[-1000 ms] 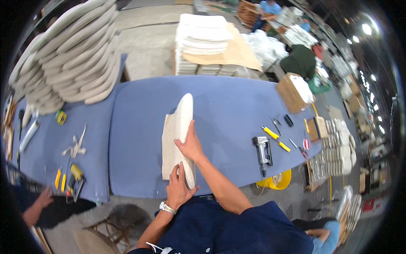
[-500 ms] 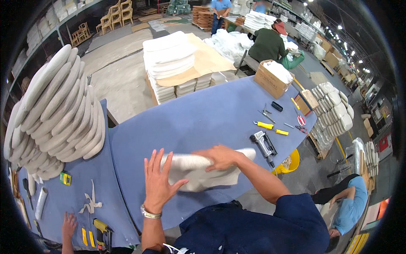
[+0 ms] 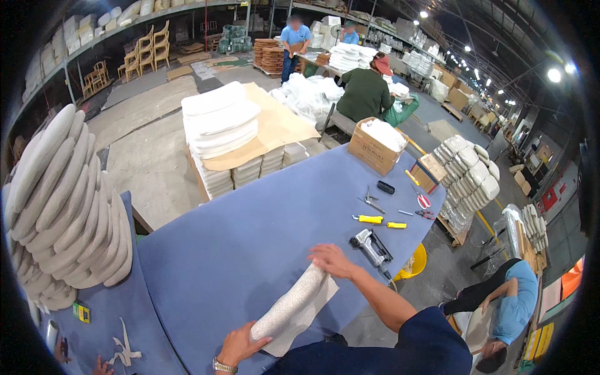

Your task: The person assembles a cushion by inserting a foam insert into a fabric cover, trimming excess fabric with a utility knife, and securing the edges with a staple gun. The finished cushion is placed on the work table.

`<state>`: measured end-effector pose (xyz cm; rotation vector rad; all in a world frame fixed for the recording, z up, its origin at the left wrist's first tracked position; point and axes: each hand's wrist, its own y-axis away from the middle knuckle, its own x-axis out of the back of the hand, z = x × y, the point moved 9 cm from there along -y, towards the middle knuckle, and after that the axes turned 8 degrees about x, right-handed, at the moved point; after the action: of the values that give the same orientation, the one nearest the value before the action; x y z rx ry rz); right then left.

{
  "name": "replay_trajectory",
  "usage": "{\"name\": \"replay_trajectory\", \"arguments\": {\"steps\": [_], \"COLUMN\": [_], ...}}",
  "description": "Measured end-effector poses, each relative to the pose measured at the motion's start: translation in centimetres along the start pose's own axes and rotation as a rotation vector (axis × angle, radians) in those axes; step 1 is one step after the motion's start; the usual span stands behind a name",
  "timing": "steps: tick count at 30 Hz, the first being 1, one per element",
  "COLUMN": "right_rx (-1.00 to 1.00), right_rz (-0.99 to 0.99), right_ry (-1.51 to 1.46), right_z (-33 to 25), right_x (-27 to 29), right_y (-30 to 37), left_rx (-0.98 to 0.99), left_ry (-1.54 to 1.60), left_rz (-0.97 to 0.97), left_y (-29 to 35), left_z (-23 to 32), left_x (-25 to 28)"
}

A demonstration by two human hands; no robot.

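Note:
A cream seat pad (image 3: 289, 304) with a loose fabric edge stands tilted on the blue table, slanting from near left to far right. Around its near end is my left hand (image 3: 239, 345), thumb on the front side and fingers behind. My right hand (image 3: 331, 260) grips the far end, its fingers bent over the corner. Right of that hand lies a silver staple gun (image 3: 372, 251) with a hose. The pad's underside and some of my fingertips are hidden.
A tall pile of cream pads (image 3: 69, 206) stands at left, near fabric scraps (image 3: 127, 347) and another person's hand (image 3: 102, 367). Yellow-handled tools (image 3: 369, 219), red-handled scissors (image 3: 424, 201) and a cardboard box (image 3: 375, 150) are on the table's far right. A yellow bucket (image 3: 417, 261) stands beside it.
The pad has turned from lying crosswise to a slant. My left hand, spread and raised before, has closed on its near end; my right hand has moved to its far end. The view has shifted.

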<state>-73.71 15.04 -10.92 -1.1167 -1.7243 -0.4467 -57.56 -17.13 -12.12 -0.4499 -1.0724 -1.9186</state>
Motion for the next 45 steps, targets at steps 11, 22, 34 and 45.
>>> {"name": "replay_trajectory", "arguments": {"steps": [11, 22, 34, 45], "right_rx": [-0.306, -0.192, -0.312, -0.396], "right_rz": [0.715, 0.873, 0.753, 0.750], "right_ry": [-0.456, -0.489, -0.621, -0.687], "right_z": [4.2, 4.0, 6.4, 8.3], "right_x": [-1.8, -1.8, -3.1, -2.2], "right_y": [1.7, 2.9, 5.6, 5.6], "left_rx": [-0.070, -0.039, -0.017, -0.019], "left_ry": [-0.189, -0.333, -0.220, 0.101], "left_rz": [-0.021, 0.179, 0.272, 0.682], "left_y": [-5.9, -9.9, 1.0, 7.9], "left_z": [8.4, 16.8, 5.8, 0.6], "left_x": [-1.4, -2.0, -3.4, -5.8]}}
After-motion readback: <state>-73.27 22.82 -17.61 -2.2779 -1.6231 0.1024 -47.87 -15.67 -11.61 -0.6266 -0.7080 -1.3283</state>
